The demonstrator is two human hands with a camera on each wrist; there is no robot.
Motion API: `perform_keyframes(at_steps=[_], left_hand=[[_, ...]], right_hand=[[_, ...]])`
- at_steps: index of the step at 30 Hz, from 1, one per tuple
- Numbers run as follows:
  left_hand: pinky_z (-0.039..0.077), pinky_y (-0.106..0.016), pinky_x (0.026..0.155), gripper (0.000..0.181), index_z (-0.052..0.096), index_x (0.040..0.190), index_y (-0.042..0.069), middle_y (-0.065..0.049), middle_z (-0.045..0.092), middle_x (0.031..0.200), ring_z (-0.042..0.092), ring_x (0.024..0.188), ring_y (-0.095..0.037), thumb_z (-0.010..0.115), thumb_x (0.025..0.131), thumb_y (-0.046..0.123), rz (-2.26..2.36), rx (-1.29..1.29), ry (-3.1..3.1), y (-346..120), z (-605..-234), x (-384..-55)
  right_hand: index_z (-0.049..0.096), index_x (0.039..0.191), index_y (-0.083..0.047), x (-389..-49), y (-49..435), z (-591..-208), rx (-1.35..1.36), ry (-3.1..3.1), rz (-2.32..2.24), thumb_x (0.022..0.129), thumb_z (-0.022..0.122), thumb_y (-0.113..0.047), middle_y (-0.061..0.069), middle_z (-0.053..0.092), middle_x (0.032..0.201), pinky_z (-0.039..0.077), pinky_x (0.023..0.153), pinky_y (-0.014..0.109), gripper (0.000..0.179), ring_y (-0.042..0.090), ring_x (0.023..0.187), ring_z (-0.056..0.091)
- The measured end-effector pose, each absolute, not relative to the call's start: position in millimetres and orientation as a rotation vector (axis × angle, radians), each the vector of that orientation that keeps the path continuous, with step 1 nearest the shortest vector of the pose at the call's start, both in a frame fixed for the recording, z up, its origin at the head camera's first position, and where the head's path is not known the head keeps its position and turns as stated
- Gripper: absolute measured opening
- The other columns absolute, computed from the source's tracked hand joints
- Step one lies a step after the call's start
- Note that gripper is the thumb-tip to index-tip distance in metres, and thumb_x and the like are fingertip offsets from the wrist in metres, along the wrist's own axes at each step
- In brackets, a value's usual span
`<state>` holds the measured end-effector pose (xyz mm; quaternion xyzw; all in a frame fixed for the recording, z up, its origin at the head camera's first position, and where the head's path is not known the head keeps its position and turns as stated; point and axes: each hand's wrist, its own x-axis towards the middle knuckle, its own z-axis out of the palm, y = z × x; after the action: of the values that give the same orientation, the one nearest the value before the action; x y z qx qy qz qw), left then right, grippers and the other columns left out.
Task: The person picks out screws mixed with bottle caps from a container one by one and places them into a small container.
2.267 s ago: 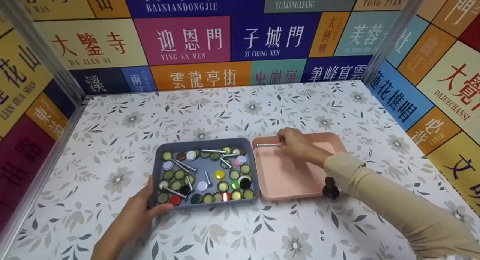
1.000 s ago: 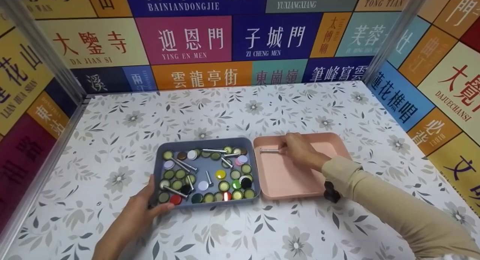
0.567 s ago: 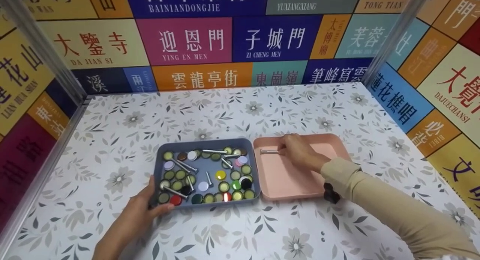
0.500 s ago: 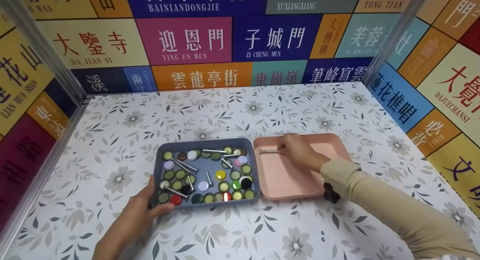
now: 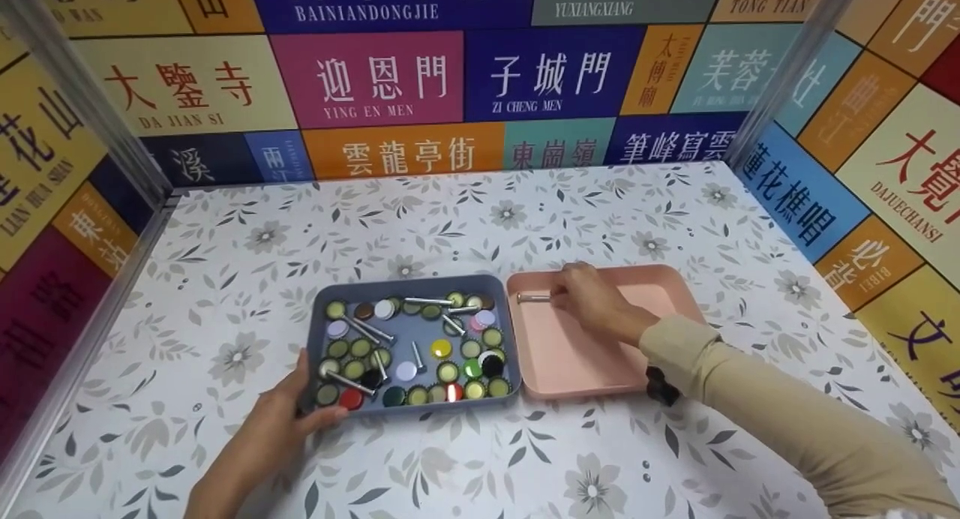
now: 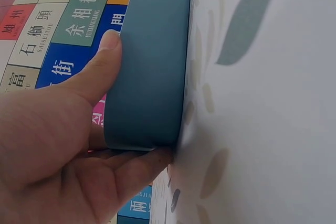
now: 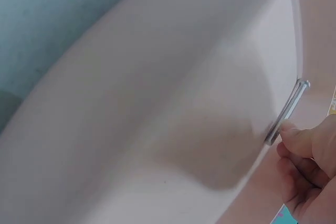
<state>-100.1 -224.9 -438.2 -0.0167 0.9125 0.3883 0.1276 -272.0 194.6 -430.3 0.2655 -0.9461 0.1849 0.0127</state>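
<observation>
In the head view my left hand (image 5: 281, 410) grips the near left corner of a blue-grey tray (image 5: 412, 279). The left wrist view shows the thumb on the rim and the fingers round the tray's corner. My right hand (image 5: 592, 298) is inside the pink tray (image 5: 570, 365), pinching a silver bolt (image 5: 534, 298) near its far left corner. From the right wrist, the bolt (image 7: 289, 109) appears close over the tray floor, between thumb and fingers. Bottle caps (image 5: 448, 371) of many colours lie in the blue-grey tray, with several more bolts (image 5: 349, 382) among and on them.
The two trays stand side by side on a white floral tablecloth (image 5: 480, 474). Panels with printed signs (image 5: 367, 80) enclose the table at the back and both sides. A dark object (image 5: 661, 388) shows under the right wrist.
The right hand has brought the bolt lower into the pink tray, towards the near side, then shifted slightly left and back. The left hand and the blue-grey tray have stayed put.
</observation>
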Motion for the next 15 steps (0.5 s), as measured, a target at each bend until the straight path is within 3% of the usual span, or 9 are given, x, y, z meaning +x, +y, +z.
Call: perform_keyframes(at_steps=[9,15], left_hand=[[0.020,-0.058,0.124,0.113,0.001,0.159,0.000,-0.028,0.028,0.160,0.028,0.150,-0.042,0.075,0.086,0.045,1.157,-0.060,2.620,-225.4,-438.1,-100.6],[0.023,-0.059,0.123,0.112,0.004,0.158,-0.002,-0.030,0.029,0.158,0.030,0.148,-0.044,0.074,0.086,0.047,1.122,-0.046,2.659,-225.4,-437.6,-100.1]], right_hand=[[0.077,0.091,-0.003,-266.6,187.9,-425.9,0.765,-2.988,0.596,0.086,0.073,-0.003,0.012,0.069,0.087,0.053,0.081,0.042,0.006,0.029,0.087,0.060],[0.076,0.087,-0.003,-263.2,183.8,-426.1,0.839,-2.868,0.609,0.086,0.073,0.000,0.012,0.068,0.084,0.053,0.081,0.044,0.005,0.030,0.086,0.061]])
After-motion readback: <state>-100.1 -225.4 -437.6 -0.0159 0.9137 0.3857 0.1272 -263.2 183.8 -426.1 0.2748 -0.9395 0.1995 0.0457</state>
